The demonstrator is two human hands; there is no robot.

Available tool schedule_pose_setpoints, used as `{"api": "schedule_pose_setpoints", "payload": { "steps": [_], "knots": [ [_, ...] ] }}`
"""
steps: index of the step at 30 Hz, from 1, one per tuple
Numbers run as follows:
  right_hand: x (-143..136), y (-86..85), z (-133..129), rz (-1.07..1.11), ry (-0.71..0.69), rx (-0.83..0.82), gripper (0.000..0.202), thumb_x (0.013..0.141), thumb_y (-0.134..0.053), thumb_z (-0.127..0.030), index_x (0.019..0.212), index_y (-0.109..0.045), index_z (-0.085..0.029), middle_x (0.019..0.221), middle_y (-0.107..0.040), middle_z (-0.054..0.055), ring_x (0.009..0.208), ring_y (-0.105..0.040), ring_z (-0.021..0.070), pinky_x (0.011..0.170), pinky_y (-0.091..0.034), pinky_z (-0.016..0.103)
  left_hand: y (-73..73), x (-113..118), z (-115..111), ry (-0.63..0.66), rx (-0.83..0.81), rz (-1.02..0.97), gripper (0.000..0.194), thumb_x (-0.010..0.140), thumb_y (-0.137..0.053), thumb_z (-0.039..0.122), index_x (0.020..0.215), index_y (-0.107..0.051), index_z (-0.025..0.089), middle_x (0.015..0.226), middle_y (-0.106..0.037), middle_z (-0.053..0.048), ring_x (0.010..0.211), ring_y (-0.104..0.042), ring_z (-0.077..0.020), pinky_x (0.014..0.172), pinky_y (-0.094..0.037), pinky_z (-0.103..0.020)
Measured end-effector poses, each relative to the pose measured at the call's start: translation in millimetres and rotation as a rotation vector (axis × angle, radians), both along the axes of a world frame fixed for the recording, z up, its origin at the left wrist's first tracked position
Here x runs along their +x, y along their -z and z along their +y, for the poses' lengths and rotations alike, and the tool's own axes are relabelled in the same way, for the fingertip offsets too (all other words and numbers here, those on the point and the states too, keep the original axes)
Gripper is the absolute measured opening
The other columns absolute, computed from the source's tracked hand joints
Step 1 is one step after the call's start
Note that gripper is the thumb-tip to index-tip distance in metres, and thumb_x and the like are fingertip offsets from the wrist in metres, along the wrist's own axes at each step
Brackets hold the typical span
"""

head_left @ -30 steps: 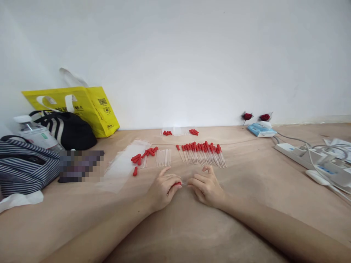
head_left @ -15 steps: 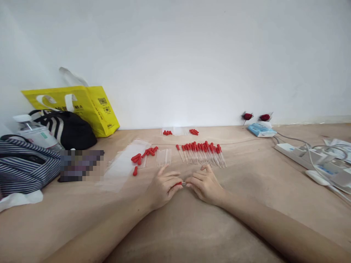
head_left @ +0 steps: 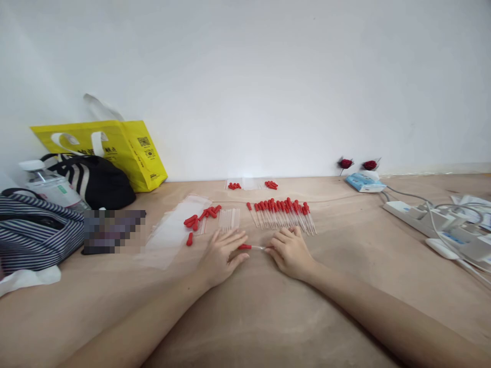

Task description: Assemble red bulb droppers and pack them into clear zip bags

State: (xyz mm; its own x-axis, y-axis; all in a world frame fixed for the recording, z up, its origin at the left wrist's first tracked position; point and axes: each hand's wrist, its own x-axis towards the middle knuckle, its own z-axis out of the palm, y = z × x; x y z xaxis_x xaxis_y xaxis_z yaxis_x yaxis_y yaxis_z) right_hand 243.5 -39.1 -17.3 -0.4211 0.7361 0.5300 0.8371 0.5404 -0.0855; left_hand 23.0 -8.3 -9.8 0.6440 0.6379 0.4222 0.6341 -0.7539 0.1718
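Note:
My right hand (head_left: pixel 289 251) pinches the clear tube of a dropper (head_left: pixel 245 247), whose red rubber bulb points left. Beside that bulb, my left hand (head_left: pixel 225 254) has its thumb and fingers apart and grips nothing. Just beyond my hands lies a row of droppers (head_left: pixel 282 207) with red bulbs and thin clear tubes. Left of the row, several bare clear tubes (head_left: pixel 229 220) lie side by side. Loose red bulbs (head_left: pixel 209 212) are scattered near them, and a single red bulb (head_left: pixel 189 239) sits closer to my left hand.
Clear plastic bags (head_left: pixel 169 230) lie flat on the left. Small bags with red bulbs (head_left: pixel 271 185) rest by the wall. A yellow bag (head_left: pixel 130 153), a bottle (head_left: pixel 53 184) and a striped pouch (head_left: pixel 42 230) stand far left. A power strip (head_left: pixel 441 225) with cables and a tissue pack (head_left: pixel 365 182) are right.
My left hand has let go of the red bulb and its fingers have opened. The dropper now shows more fully, still in my right hand.

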Motion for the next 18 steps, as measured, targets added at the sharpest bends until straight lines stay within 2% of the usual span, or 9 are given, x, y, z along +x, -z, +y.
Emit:
{"api": "schedule_pose_setpoints", "payload": {
  "steps": [2, 4, 6, 9, 12, 18],
  "knots": [
    [-1.1, -3.8, 8.4, 0.006, 0.109, -0.046, 0.019, 0.083, -0.044, -0.025, 0.075, -0.059, -0.018, 0.074, -0.062, 0.004, 0.075, -0.048, 0.0163, 0.067, -0.021, 0.031, -11.1, -6.5, 1.4, -0.158, 0.043, 0.002, 0.039, 0.08, -0.051, 0.038, 0.114, -0.051, 0.019, 0.116, -0.056, -0.008, 0.112, -0.045, -0.0254, 0.096, -0.028, -0.046],
    [-5.2, -9.1, 21.9, 0.048, 0.242, -0.112, 0.019, 0.083, -0.042, -0.025, 0.077, -0.059, -0.018, 0.077, -0.063, 0.004, 0.077, -0.049, 0.017, 0.067, -0.021, 0.03, -24.7, -18.0, 5.1, -0.358, 0.049, 0.052, 0.032, 0.079, -0.05, 0.035, 0.105, -0.054, 0.015, 0.109, -0.057, -0.01, 0.102, -0.051, -0.0252, 0.087, -0.038, -0.039],
    [-13.0, -15.0, 38.4, 0.104, 0.371, -0.179, 0.02, 0.084, -0.041, -0.026, 0.081, -0.059, -0.018, 0.08, -0.064, 0.005, 0.081, -0.051, 0.0183, 0.069, -0.022, 0.031, -37.2, -32.7, 10.2, -0.535, -0.003, 0.177, 0.026, 0.079, -0.05, 0.033, 0.096, -0.054, 0.013, 0.098, -0.058, -0.011, 0.093, -0.054, -0.0254, 0.079, -0.042, -0.036],
    [-29.0, -21.9, 61.9, 0.15, 0.501, -0.247, 0.025, 0.085, -0.037, -0.029, 0.091, -0.059, -0.018, 0.083, -0.065, 0.008, 0.085, -0.053, 0.0205, 0.071, -0.023, 0.031, -47.0, -52.6, 16.6, -0.769, -0.147, 0.353, 0.031, 0.078, -0.047, 0.04, 0.094, -0.051, 0.013, 0.097, -0.055, -0.014, 0.088, -0.055, -0.0292, 0.069, -0.043, -0.036],
    [-43.9, -24.2, 77.8, 0.152, 0.559, -0.258, 0.027, 0.084, -0.037, -0.03, 0.094, -0.057, -0.015, 0.084, -0.065, 0.011, 0.084, -0.054, 0.022, 0.074, -0.023, 0.033, -46.3, -60.7, 19.3, -0.822, -0.278, 0.407, 0.033, 0.08, -0.043, 0.043, 0.094, -0.049, 0.014, 0.098, -0.054, -0.014, 0.086, -0.057, -0.0297, 0.065, -0.043, -0.035],
    [-56.9, -19.6, 88.6, 0.119, 0.602, -0.263, 0.022, 0.08, -0.041, -0.026, 0.09, -0.056, -0.013, 0.079, -0.065, 0.012, 0.077, -0.057, 0.0227, 0.076, -0.022, 0.036, -38.9, -57.0, 23.0, -0.787, -0.295, 0.403, 0.021, 0.083, -0.041, 0.031, 0.092, -0.047, 0.014, 0.096, -0.055, -0.013, 0.086, -0.058, -0.0273, 0.069, -0.042, -0.033]
  ]
}}
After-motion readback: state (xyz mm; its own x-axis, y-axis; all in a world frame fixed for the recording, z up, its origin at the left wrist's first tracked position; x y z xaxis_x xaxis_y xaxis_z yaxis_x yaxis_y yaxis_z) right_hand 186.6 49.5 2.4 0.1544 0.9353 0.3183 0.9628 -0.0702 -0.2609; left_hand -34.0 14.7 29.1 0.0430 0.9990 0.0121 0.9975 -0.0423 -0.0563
